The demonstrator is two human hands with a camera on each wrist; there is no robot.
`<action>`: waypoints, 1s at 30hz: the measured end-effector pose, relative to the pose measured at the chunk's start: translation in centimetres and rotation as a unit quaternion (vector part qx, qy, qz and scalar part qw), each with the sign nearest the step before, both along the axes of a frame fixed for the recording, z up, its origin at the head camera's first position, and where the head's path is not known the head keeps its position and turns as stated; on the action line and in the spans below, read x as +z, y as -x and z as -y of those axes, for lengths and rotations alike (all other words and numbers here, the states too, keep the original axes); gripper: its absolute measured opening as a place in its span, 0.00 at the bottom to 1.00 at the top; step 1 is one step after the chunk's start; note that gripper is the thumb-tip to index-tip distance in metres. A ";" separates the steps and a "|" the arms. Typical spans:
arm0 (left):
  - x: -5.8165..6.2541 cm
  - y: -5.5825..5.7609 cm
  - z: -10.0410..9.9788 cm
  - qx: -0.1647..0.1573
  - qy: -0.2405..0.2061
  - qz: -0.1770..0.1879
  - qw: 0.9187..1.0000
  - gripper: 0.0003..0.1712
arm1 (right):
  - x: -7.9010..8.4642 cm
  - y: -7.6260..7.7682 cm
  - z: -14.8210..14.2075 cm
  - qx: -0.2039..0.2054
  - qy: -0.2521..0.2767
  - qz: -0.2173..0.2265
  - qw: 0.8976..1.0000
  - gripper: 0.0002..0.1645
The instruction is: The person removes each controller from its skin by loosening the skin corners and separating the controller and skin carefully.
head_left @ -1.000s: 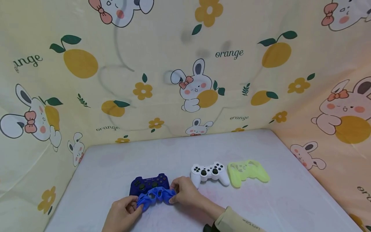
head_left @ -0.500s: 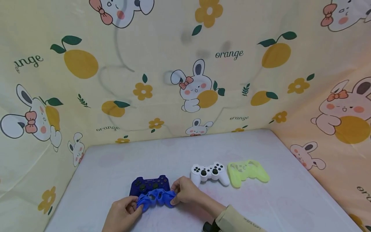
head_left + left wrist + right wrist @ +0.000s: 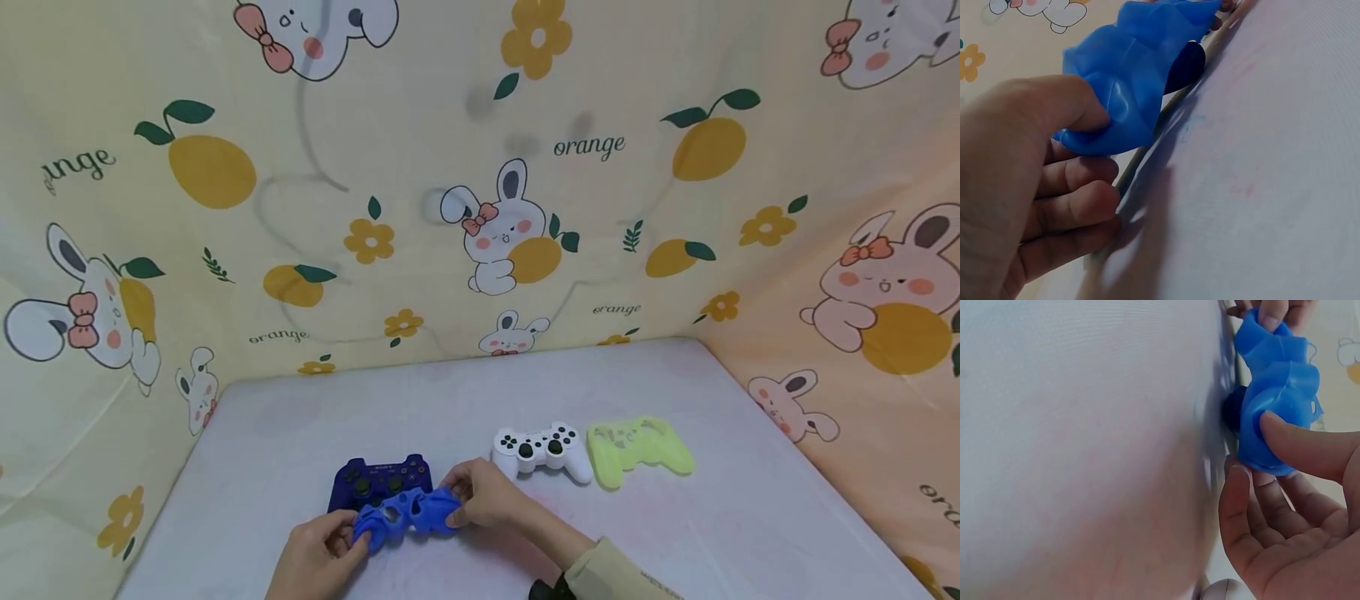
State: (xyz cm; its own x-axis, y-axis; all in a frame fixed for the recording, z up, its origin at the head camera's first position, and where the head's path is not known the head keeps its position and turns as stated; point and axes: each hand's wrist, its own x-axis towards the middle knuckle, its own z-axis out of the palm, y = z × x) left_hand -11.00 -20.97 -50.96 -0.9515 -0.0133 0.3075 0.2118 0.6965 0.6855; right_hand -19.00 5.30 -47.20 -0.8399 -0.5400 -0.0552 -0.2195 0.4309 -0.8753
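A soft blue silicone controller cover (image 3: pixel 408 512) is held between both hands, creased and stretched sideways just above the table. My left hand (image 3: pixel 318 550) pinches its left end, thumb on top, as the left wrist view shows on the cover (image 3: pixel 1129 75). The right hand (image 3: pixel 483 496) pinches the other end, its thumb pressing on the cover (image 3: pixel 1282 412) in the right wrist view. Directly behind lies a dark blue game controller (image 3: pixel 382 477), its lower part hidden by the cover. I cannot tell whether the cover touches it.
A white game controller (image 3: pixel 542 450) lies to the right of the right hand. Beside it is a yellow-green silicone cover (image 3: pixel 645 448). The white table (image 3: pixel 615 533) is walled at the back and sides by a printed cloth (image 3: pixel 420 150).
The right hand has shifted slightly right, and the blue cover looks a little wider and flatter. The head view has tilted slightly. Both hands keep their pinch on the cover.
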 end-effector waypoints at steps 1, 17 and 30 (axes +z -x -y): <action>0.0 0.0 0.0 -0.001 -0.002 0.002 1.000 0.12 | 0.0 0.0 -0.1 0.000 0.002 0.003 1.000 0.20; 0.0 -0.2 -0.5 -0.033 -0.020 -0.009 0.999 0.14 | 0.4 -0.9 -0.9 -0.030 0.048 0.061 0.997 0.27; -0.2 -0.3 -1.0 -0.057 -0.052 0.007 0.997 0.14 | 0.2 -1.4 -1.5 -0.048 0.091 0.087 0.991 0.32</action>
